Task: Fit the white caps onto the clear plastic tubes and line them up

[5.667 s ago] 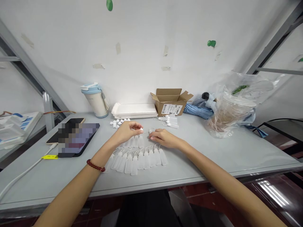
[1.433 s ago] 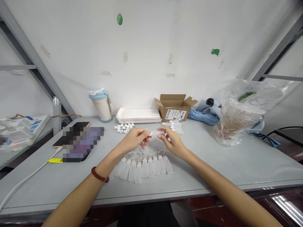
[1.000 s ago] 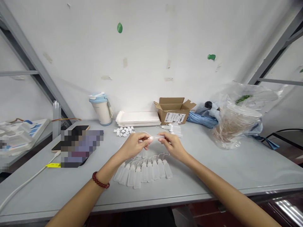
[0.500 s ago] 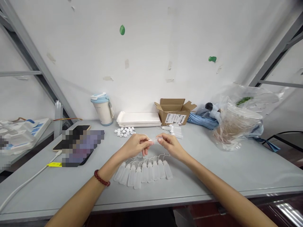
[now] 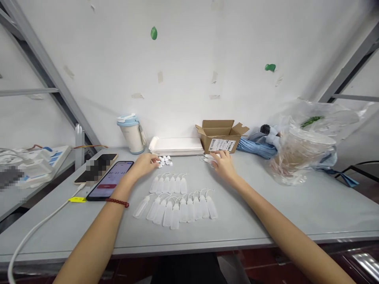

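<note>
My left hand [image 5: 144, 164] reaches to the edge of a small pile of white caps [image 5: 166, 160], its fingertips slightly apart at the nearest ones. My right hand [image 5: 224, 166] is over a few translucent plastic bottles [image 5: 209, 157] in front of the cardboard box, fingers and thumb apart at them and partly covering them. Closer to me, several translucent squeeze bottles with thin curved tubes [image 5: 182, 210] lie in a front row. A shorter row of similar bottles [image 5: 168, 184] lies behind it. One bottle [image 5: 141, 207] lies tilted at the front row's left end.
An open cardboard box [image 5: 220, 136] and a stack of white trays [image 5: 177, 146] stand by the wall. At left are a tumbler [image 5: 132, 136], a phone showing a timer [image 5: 111, 181] and another phone [image 5: 97, 167]. A plastic bag [image 5: 302, 154] and blue cloth [image 5: 257, 148] lie right.
My hands were together at the middle over a small clear piece. They have since parted: the left has gone to the caps, the right to the bottles by the box. The back row is now uncovered.
</note>
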Action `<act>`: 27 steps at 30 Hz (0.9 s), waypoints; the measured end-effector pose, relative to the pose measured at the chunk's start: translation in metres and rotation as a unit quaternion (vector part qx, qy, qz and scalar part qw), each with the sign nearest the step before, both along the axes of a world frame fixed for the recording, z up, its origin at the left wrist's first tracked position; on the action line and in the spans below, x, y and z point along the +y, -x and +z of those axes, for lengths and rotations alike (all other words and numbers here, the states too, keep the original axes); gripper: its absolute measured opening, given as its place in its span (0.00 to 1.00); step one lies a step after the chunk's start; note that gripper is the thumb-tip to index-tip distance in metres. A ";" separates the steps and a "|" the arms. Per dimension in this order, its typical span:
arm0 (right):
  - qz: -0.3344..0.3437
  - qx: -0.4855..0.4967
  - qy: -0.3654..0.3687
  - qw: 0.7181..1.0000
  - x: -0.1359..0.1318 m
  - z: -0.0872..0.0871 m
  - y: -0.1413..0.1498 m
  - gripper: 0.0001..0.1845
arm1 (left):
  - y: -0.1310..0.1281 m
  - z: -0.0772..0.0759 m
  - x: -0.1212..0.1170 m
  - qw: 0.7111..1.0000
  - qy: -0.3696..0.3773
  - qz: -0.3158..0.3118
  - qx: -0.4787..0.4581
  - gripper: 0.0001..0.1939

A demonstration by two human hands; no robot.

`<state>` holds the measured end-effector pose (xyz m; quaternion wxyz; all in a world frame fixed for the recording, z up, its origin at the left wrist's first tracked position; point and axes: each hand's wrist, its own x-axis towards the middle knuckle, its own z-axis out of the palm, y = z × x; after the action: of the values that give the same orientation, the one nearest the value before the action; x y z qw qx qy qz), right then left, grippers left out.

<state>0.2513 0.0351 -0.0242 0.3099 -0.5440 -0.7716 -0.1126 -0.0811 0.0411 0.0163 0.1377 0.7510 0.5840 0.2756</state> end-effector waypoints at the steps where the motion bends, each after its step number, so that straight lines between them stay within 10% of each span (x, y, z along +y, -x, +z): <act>1: 0.012 0.007 0.002 1.000 -0.004 0.001 0.003 0.16 | -0.005 -0.004 0.001 1.000 -0.009 -0.015 0.026 0.10; 9: 0.324 0.066 0.249 0.910 -0.059 0.034 0.050 0.16 | -0.015 -0.009 -0.003 0.995 0.017 -0.055 0.078 0.09; 18: 0.294 -0.049 0.259 0.919 -0.055 0.019 0.056 0.18 | -0.036 0.014 -0.021 0.992 0.031 -0.063 -0.107 0.14; 27: 0.279 0.057 0.139 0.949 -0.053 0.019 0.050 0.09 | -0.059 0.022 -0.040 0.967 0.157 -0.141 -0.141 0.14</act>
<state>0.2014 -0.0179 -0.0049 0.2940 -0.3503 -0.8814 0.1179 -0.0226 0.0012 0.0383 0.3721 0.7482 0.4833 0.2611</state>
